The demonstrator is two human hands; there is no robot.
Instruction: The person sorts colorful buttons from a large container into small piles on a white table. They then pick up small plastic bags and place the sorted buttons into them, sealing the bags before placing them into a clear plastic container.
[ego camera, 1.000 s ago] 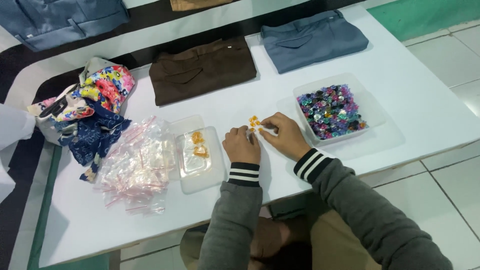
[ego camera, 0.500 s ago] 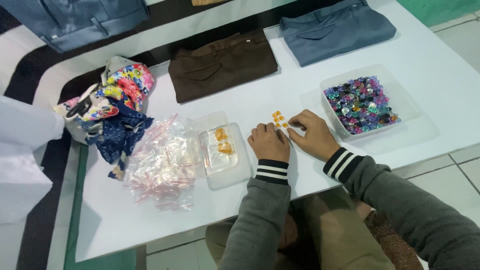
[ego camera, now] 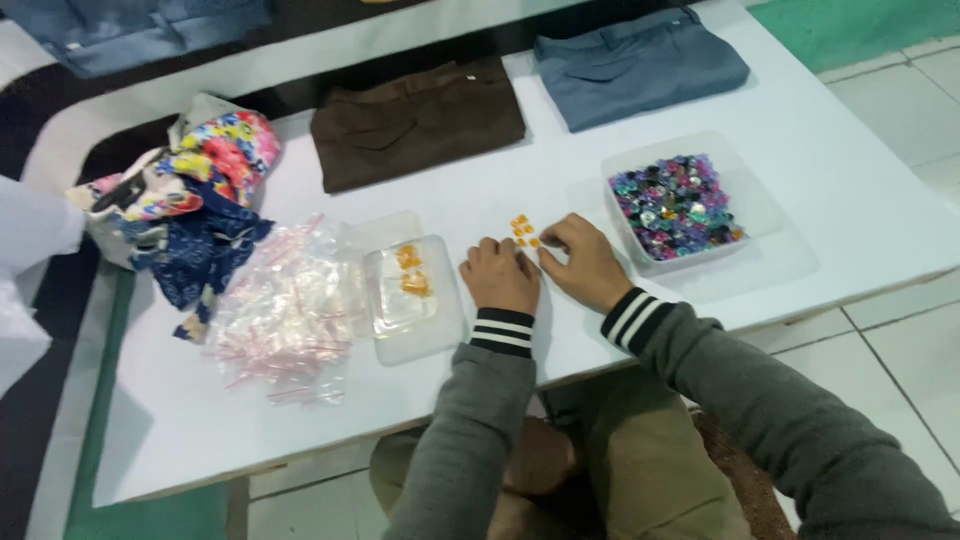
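Both hands rest on the white table [ego camera: 820, 190] close together. My left hand [ego camera: 500, 276] lies knuckles up with fingers curled. My right hand [ego camera: 583, 262] sits beside it, fingertips near a small cluster of orange beads [ego camera: 522, 229] lying on the table just beyond the fingers. Whether either hand pinches a bead is hidden. A clear plastic tray [ego camera: 412, 296] left of my left hand holds small bags with orange pieces [ego camera: 411, 272]. A clear tub of several mixed coloured beads [ego camera: 675, 204] stands to the right of my right hand.
A heap of small clear zip bags [ego camera: 285, 315] lies left of the tray. Patterned cloth [ego camera: 190, 195] is bunched at the far left. Folded brown trousers [ego camera: 415, 120] and grey-blue trousers [ego camera: 640, 62] lie at the table's back. White fabric [ego camera: 30, 260] shows at the left edge.
The camera view has shifted, so everything sits more to the right in the frame. Both hands stay together by the orange beads with little visible movement.
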